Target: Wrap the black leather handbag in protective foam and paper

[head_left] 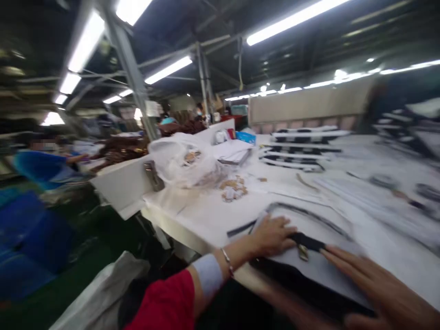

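Note:
My left hand (271, 236) lies flat with fingers spread on a grey flat piece (309, 263) at the near edge of the white table (206, 215). A black strap with a small metal buckle (304, 245) runs across that piece between my hands. My right hand (374, 284) rests on the same piece at the lower right, fingers stretched out flat. The whole picture is smeared by motion. A thin bracelet sits on my left wrist, above a red sleeve with a pale cuff.
A clear plastic bag (182, 160) and a small pile of tan bits (233, 188) lie further back on the table. Stacks of black-and-white pieces (299, 146) stand at the back right. A person in blue (44, 165) works at the left. A white sack (103, 293) sits below the table.

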Action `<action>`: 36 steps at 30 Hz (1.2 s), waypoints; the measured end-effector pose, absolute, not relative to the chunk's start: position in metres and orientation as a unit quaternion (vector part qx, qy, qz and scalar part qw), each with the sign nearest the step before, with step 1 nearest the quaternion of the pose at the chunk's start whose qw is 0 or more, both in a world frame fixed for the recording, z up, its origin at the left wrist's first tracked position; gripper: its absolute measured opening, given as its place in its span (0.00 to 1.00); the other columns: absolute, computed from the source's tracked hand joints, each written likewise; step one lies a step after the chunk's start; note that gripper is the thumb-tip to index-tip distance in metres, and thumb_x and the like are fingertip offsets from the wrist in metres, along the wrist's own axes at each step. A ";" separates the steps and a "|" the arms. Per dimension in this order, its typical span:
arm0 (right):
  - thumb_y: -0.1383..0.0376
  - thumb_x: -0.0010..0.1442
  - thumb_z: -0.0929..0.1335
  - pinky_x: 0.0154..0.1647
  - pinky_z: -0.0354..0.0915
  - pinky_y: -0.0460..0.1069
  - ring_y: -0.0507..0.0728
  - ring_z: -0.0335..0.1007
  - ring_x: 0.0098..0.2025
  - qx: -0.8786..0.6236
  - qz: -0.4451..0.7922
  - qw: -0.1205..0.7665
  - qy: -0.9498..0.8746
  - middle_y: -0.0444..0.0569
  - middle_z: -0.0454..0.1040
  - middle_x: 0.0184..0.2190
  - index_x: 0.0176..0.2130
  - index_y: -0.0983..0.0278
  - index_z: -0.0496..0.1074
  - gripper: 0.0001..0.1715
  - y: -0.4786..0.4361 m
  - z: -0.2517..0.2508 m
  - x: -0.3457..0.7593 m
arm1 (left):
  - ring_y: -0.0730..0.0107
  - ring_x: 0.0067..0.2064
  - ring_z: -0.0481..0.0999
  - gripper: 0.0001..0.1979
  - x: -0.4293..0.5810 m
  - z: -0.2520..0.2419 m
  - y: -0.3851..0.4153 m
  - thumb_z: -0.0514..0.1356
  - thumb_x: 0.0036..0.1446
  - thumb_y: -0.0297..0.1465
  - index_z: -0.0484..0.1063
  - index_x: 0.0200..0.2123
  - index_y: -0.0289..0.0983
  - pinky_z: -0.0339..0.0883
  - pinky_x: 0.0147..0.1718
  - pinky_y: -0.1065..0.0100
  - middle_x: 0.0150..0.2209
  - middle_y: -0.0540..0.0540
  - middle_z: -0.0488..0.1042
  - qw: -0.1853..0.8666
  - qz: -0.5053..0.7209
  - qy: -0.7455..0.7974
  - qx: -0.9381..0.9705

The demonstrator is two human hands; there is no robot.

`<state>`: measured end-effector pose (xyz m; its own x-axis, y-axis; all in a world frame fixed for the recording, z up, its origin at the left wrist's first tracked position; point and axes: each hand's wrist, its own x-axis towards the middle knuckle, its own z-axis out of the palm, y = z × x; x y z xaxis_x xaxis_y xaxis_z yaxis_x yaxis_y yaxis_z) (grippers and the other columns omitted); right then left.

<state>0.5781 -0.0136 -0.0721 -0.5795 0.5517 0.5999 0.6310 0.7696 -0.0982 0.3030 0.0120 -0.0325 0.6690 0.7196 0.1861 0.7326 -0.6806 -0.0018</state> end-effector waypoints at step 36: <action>0.75 0.63 0.60 0.66 0.55 0.61 0.63 0.57 0.65 -0.440 -0.159 0.090 -0.879 0.61 0.62 0.64 0.64 0.73 0.59 0.30 -0.099 -0.093 0.516 | 0.60 0.66 0.59 0.21 0.282 -0.121 -0.046 0.48 0.69 0.29 0.59 0.63 0.38 0.55 0.64 0.54 0.65 0.39 0.61 0.128 -0.218 -0.225 -0.941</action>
<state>0.5163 -0.0986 -0.0933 -0.5967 0.7447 0.2989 0.8023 0.5625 0.2000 0.2820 -0.0462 -0.1211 0.8041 0.3673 0.4675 0.4789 -0.8661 -0.1433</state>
